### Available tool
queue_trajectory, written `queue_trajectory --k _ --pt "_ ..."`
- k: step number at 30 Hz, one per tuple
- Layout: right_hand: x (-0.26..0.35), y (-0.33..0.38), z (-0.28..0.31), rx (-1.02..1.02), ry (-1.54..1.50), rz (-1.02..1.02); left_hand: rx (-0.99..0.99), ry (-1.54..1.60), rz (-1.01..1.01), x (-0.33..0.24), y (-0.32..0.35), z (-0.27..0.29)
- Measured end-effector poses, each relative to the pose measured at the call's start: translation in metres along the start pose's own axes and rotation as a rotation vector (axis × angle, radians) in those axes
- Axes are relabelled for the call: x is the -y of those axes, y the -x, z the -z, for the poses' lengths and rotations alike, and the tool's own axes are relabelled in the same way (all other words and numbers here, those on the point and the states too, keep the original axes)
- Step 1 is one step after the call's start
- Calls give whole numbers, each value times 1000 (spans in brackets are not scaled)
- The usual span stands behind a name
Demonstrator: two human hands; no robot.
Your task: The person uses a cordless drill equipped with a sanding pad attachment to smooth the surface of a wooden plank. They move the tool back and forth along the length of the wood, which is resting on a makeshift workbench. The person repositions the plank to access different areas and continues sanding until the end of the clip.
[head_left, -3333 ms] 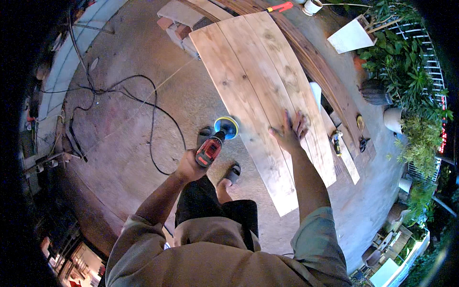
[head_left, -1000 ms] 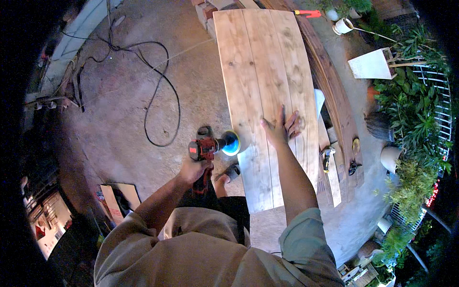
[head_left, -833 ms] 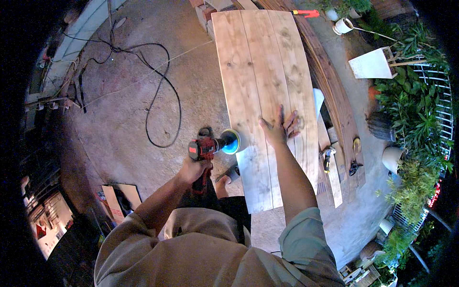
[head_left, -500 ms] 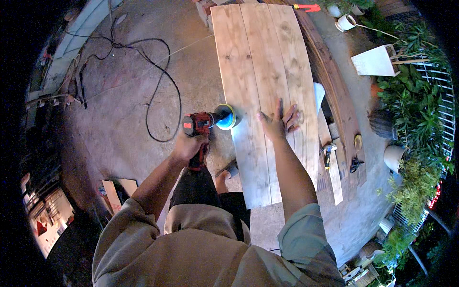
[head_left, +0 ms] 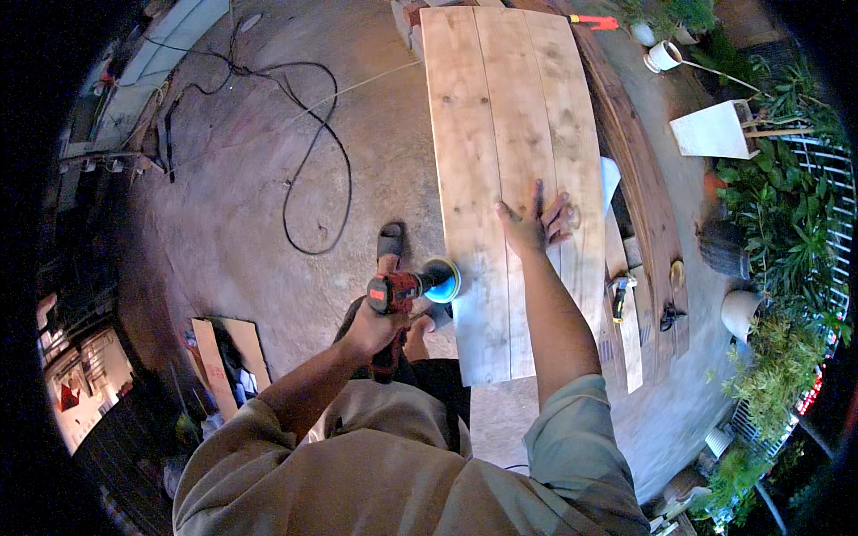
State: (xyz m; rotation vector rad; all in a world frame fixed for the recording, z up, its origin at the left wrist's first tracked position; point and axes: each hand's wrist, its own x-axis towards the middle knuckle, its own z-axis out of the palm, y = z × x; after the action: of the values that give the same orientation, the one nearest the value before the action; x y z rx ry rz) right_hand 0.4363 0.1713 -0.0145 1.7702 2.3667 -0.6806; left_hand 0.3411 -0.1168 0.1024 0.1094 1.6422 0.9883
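My left hand [head_left: 369, 329] is wrapped round the handle of a red and black cordless drill [head_left: 390, 293]. A round disc pad [head_left: 441, 280] with a pale yellowish rim and a bluish, lit face is fitted on the drill's front. Its face is up against the left long edge of a pale wooden panel [head_left: 500, 98] made of 3 boards joined side by side. On the panel's top my right hand [head_left: 531, 230] rests with its fingers spread, holding nothing. Knots and dark smudges mark the wood.
Right of the panel are dark planks [head_left: 652, 214], a tool with a yellow and black handle [head_left: 618, 299], and potted plants [head_left: 760, 196]. An orange-handled tool [head_left: 597, 21] lies at the far end. A black cable [head_left: 344, 170] loops across the floor at left, beyond my sandalled foot [head_left: 391, 239].
The drill and its disc have come nearer to me along the panel's left edge. My sandalled left foot now shows beyond the drill. My right hand remains on the panel.
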Motion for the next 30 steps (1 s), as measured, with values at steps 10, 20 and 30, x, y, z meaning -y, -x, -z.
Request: queue_trajectory --k 10,20,30 --pt "6 2 7 68 16 -12 -103 37 72 -10 -34 11" --pt "8 5 10 61 11 -28 -64 196 3 -6 -14 -1" --pt "1 -1 7 61 27 -45 -44 309 164 -9 -34 12"
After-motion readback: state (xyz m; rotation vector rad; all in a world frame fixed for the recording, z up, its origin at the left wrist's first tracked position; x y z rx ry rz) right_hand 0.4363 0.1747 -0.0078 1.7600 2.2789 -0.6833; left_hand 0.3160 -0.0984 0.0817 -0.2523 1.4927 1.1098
